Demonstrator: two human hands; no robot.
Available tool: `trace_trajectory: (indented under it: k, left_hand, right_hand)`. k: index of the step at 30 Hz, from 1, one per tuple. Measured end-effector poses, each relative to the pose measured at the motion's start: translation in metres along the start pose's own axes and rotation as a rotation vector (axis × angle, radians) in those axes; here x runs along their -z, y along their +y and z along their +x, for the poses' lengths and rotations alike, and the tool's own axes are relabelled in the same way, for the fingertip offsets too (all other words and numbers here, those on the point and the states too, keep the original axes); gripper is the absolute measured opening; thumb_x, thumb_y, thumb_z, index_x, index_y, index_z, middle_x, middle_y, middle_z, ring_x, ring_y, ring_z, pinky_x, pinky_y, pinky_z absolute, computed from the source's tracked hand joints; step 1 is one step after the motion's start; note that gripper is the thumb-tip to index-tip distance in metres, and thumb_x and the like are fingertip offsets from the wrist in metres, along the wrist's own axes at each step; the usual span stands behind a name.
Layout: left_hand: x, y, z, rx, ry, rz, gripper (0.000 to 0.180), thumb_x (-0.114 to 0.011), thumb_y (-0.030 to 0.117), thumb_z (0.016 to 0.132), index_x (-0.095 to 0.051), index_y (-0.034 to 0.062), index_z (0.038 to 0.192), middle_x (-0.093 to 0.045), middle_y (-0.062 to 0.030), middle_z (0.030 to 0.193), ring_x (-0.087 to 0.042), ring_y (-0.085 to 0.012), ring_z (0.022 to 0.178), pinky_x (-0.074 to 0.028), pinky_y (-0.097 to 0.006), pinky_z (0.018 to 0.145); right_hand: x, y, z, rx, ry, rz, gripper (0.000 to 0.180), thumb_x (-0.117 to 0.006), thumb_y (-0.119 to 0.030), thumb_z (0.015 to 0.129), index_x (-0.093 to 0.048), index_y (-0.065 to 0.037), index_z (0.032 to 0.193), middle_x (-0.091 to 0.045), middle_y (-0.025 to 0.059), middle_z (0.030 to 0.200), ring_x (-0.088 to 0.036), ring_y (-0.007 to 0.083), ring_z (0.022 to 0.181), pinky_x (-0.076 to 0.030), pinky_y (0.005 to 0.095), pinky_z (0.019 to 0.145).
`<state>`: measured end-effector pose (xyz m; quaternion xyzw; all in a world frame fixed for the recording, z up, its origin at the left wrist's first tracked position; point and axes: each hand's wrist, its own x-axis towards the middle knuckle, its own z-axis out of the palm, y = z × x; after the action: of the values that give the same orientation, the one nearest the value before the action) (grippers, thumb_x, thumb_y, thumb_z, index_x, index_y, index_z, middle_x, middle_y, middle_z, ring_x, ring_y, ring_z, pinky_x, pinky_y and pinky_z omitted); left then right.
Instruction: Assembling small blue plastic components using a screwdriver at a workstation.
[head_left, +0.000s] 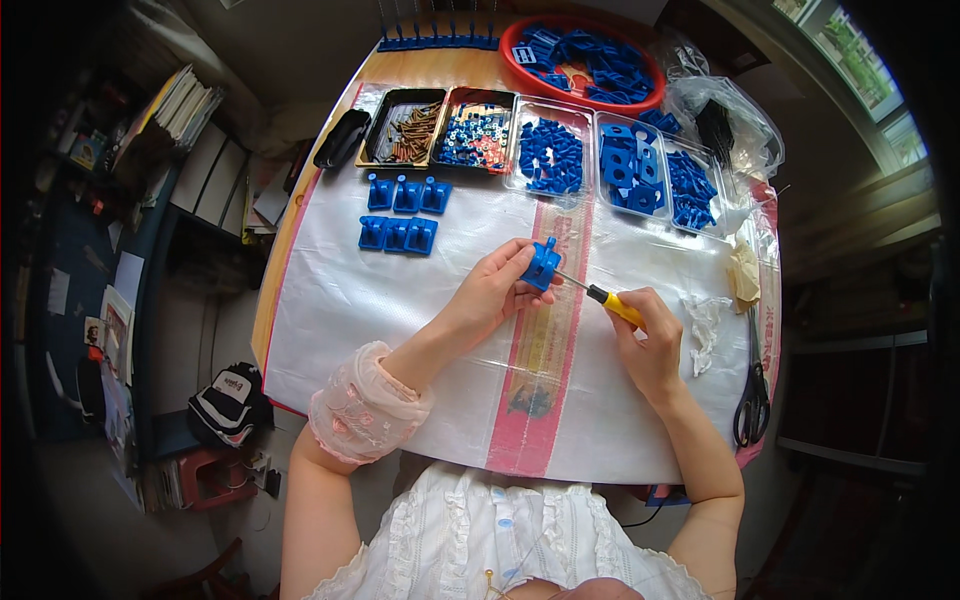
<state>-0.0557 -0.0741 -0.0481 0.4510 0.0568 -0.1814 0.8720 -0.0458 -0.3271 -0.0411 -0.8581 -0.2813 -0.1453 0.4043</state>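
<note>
Over the middle of the table, my left hand [492, 288] pinches a small blue plastic bracket [542, 266] between thumb and fingers. My right hand [650, 335] is wrapped round the yellow and black handle of a screwdriver [618, 305]. Its metal shaft runs up and left to the blue bracket, where the tip meets the part; the screw itself is too small to make out. To the left, several similar blue assemblies [398, 235] stand in two short rows on the white sheet.
Along the far side stand a tray of brass-coloured screws [411, 130], a tray of small nuts [477, 132] and clear boxes of blue parts [550, 155]. Behind them is a red basin [655, 98]. Black scissors [752, 405] and crumpled tissue [705, 330] lie at the right.
</note>
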Motion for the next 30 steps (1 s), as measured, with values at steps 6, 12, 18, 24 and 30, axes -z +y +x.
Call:
trace_trajectory:
  k: [6, 12, 18, 24, 30]
  left_hand:
    - [-0.001, 0.005, -0.001, 0.018, -0.037, -0.121, 0.034, -0.045, 0.032, 0.112, -0.048, 0.0103, 0.139, -0.068, -0.0075, 0.115, -0.066, -0.0118, 0.088, -0.054, -0.024, 0.077]
    - [0.000, 0.004, -0.001, 0.029, -0.038, -0.143, 0.035, -0.047, 0.032, 0.112, -0.047, 0.0107, 0.140, -0.067, -0.0064, 0.115, -0.065, -0.0117, 0.089, -0.054, -0.025, 0.078]
    - [0.000, 0.003, -0.001, 0.022, -0.047, -0.159, 0.034, -0.047, 0.032, 0.112, -0.047, 0.0108, 0.139, -0.067, -0.0061, 0.117, -0.064, -0.0113, 0.090, -0.054, -0.025, 0.080]
    - [-0.001, 0.005, -0.002, 0.019, -0.037, -0.166, 0.034, -0.046, 0.031, 0.112, -0.048, 0.0105, 0.139, -0.067, -0.0056, 0.116, -0.065, -0.0110, 0.089, -0.055, -0.025, 0.082]
    - [-0.002, 0.005, -0.001, 0.015, -0.017, -0.178, 0.028, -0.049, 0.031, 0.111, -0.051, 0.0118, 0.133, -0.069, -0.0075, 0.110, -0.066, -0.0102, 0.086, -0.056, -0.024, 0.080]
  right_hand:
    - [0.000, -0.002, 0.000, -0.047, -0.025, 0.065, 0.024, -0.076, 0.003, 0.085, -0.062, -0.002, 0.104, -0.065, 0.0142, 0.089, -0.067, 0.0290, 0.076, -0.053, 0.0357, 0.063]
    - [0.001, 0.002, 0.001, -0.047, -0.044, 0.077, 0.023, -0.073, 0.004, 0.087, -0.062, 0.000, 0.106, -0.065, 0.0154, 0.093, -0.067, 0.0315, 0.085, -0.055, 0.0388, 0.071]
    - [0.000, -0.005, 0.004, -0.064, -0.011, 0.104, 0.026, -0.074, 0.007, 0.084, -0.062, -0.001, 0.106, -0.063, 0.0136, 0.100, -0.067, 0.0300, 0.087, -0.058, 0.0379, 0.076]
    - [0.004, -0.005, 0.005, -0.025, -0.012, 0.048, 0.024, -0.075, 0.005, 0.085, -0.067, 0.000, 0.107, -0.062, 0.0121, 0.098, -0.067, 0.0270, 0.088, -0.057, 0.0353, 0.074]
    - [0.006, -0.002, 0.005, 0.016, -0.032, -0.004, 0.021, -0.071, 0.001, 0.091, -0.070, 0.000, 0.112, -0.061, 0.0120, 0.092, -0.065, 0.0262, 0.082, -0.051, 0.0362, 0.067]
